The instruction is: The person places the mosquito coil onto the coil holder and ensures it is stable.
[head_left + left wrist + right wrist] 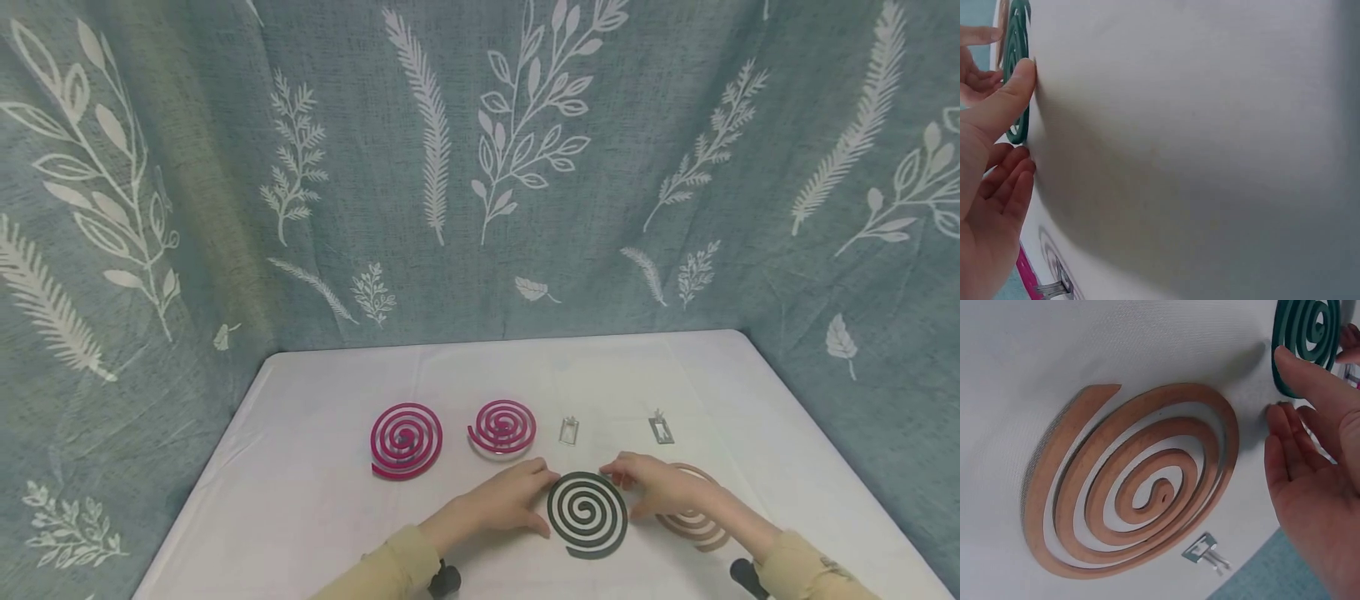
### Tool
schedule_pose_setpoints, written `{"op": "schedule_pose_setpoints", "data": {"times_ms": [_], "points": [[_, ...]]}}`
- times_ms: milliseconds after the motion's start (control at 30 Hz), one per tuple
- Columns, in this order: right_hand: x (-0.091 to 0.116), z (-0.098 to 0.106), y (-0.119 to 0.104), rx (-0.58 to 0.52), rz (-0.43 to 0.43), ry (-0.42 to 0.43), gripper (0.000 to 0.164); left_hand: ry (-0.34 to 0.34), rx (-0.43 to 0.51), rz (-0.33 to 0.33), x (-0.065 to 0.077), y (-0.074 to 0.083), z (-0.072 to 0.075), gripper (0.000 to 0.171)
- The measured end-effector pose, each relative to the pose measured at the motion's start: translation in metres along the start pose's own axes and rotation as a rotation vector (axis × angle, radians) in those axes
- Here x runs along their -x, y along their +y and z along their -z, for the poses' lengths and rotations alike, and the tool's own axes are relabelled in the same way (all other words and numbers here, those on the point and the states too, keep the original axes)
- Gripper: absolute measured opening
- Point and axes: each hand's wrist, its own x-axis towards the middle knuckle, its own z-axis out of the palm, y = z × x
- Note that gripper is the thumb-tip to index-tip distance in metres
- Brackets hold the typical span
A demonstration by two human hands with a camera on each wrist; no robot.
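Only head view shows green coil whole.

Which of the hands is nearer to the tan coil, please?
Right: the right hand is close beside the tan coil; the left hand is farther off, across the green coil.

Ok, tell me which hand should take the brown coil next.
Probably the right hand: the brown coil lies partly beneath its wrist, while the left hand is beyond the green coil.
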Motion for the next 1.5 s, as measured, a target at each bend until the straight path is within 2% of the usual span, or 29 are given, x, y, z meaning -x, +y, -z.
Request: {"op": "schedule_pose_setpoints", "data": {"times_ms": [367, 633, 867, 1200, 1500], "points": [[-0.001, -0.001, 0.001, -0.004, 0.004, -0.016, 0.065, 0.025, 0.034, 0.051, -0.005, 0.004, -0.005, 0.076], [0.0, 0.0, 0.0, -0.002, 0.006, -0.014, 0.066, 0.048, 0.033, 0.069, -0.007, 0.004, -0.007, 0.074], [-0.001, -0.001, 0.003, 0.046, 0.034, -0.008, 0.067, 0.079, 0.038, 0.065, -0.009, 0.001, -0.01, 0.072], [-0.003, -0.003, 0.008, 0.043, 0.082, 0.002, 0.068, 0.103, 0.119, 0.058, -0.008, -0.007, -0.01, 0.065], [-0.005, -0.009, 0.014, 0.018, 0.106, 0.057, 0.068, 0.123, 0.256, 0.07, -0.007, -0.013, -0.01, 0.057]]}}
